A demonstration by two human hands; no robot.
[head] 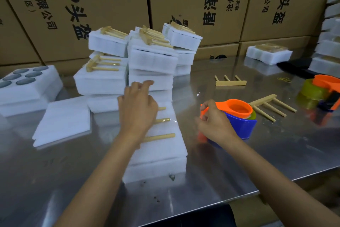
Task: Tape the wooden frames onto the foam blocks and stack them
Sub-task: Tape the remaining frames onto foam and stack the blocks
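1. Two loose wooden frames lie on the steel table: one far back, one right of the tape dispenser. Each shows a bar with three pegs.
2. A third wooden frame, pale tan, lies on the nearest white foam block at the table's front centre.
3. The left hand presses that frame, fingers loosely bent.
4. The right hand grips the blue-and-orange dispenser.
5. A second dispenser sits far right.
6. Finished blocks stand in three stacks behind.
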